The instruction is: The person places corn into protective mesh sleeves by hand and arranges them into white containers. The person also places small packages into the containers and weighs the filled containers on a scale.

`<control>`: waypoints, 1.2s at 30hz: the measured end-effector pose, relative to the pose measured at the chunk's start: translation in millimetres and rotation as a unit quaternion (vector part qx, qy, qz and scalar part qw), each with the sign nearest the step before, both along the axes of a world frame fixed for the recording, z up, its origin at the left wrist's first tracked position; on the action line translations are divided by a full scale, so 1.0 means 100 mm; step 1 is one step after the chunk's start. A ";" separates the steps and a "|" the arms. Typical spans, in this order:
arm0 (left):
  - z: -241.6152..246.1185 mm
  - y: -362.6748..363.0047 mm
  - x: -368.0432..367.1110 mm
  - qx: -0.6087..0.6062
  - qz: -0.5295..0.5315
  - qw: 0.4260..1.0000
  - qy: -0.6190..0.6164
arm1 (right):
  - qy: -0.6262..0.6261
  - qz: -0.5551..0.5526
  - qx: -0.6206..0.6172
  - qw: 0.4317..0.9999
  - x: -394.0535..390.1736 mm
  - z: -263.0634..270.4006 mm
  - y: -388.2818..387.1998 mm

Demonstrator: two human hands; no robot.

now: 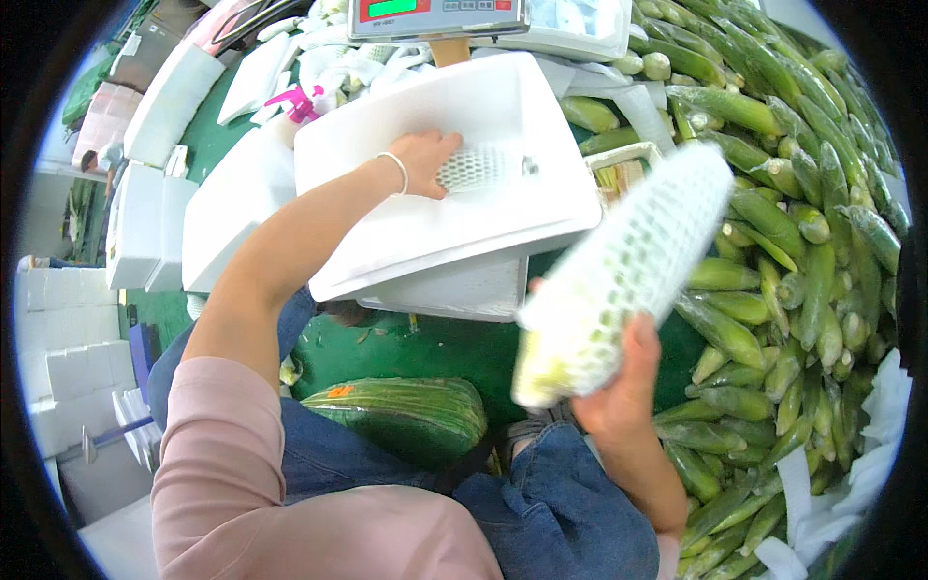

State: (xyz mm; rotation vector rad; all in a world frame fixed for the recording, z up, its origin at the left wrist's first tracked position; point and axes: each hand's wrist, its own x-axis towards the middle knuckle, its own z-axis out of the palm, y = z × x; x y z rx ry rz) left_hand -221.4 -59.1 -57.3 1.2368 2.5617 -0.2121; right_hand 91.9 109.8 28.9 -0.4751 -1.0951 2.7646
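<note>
My left hand (429, 164) reaches into a white foam box (391, 239), its fingers on one end of a net-sleeved item (475, 167) lying inside. In my right hand (623, 384) is an ear of corn in a white foam net sleeve (631, 268), held by its pale lower end and tilted up to the right, just beside the box; it looks slightly blurred. A digital scale (438, 18) stands behind the box. Many green husked ears of corn (772, 217), several in clear film, are piled at the right.
A large film-wrapped green bundle (406, 417) lies on the green floor before me. Foam lids (239, 196), a pink spray nozzle (296, 103) and foam boxes (141, 217) are at the left. A small box of colored slips (620, 177) sits right of the foam box. A person (109, 161) is far left.
</note>
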 end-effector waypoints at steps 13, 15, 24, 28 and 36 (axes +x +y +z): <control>-0.06 -0.29 -0.15 0.221 0.132 0.943 -0.210 | -0.039 0.153 0.300 0.941 -0.54 -0.27 0.42; -0.09 -0.09 0.48 0.028 0.084 0.996 0.001 | -0.124 0.043 0.399 0.907 -0.82 -0.54 1.10; 0.08 -0.08 0.74 0.011 -0.103 0.995 -0.002 | -0.241 -0.088 0.844 0.472 -2.51 -1.56 2.44; -0.03 -0.44 0.90 0.045 -0.209 0.977 -0.017 | -0.363 -0.042 0.815 0.449 -2.75 -1.58 2.24; -0.08 -0.43 0.63 0.090 -0.133 0.986 0.038 | -0.183 -0.196 0.676 0.686 -0.97 -0.23 2.05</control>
